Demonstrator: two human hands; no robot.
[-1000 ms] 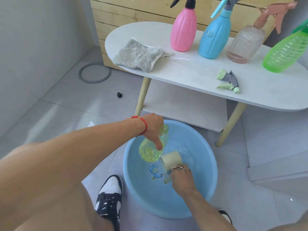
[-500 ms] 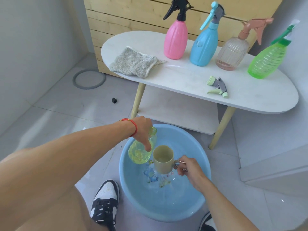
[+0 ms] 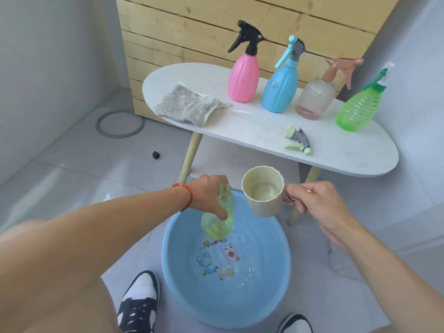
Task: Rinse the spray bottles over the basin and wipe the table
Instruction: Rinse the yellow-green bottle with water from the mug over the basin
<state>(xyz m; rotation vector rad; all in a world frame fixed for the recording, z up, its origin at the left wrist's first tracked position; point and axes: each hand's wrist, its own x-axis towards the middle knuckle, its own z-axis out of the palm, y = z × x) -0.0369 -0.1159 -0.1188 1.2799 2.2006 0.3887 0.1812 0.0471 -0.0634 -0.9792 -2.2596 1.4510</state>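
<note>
My left hand (image 3: 208, 197) grips a pale yellow-green bottle (image 3: 219, 221) with its cap off, held over the blue basin (image 3: 271, 280) on the floor. My right hand (image 3: 314, 203) holds a cream cup (image 3: 263, 191) by its handle, lifted just right of the bottle's mouth, with water inside. A little water lies in the basin. On the white table (image 3: 259, 131) stand a pink bottle (image 3: 243, 79), a blue bottle (image 3: 280, 91), a clear ribbed bottle (image 3: 314, 97) and a tilted green bottle (image 3: 359, 109). A loose spray head (image 3: 299, 140) lies near the table's front edge.
A grey cloth (image 3: 187, 105) lies on the table's left end. A wooden slatted panel (image 3: 240, 22) stands behind the table. My shoes (image 3: 139, 304) are beside the basin. A grey ring (image 3: 120, 123) and a small black cube (image 3: 156, 155) lie on the tiled floor.
My right hand has lifted the cup out of the basin, filled with water, up to the level of the bottle's mouth. The left hand still holds the bottle over the basin.
</note>
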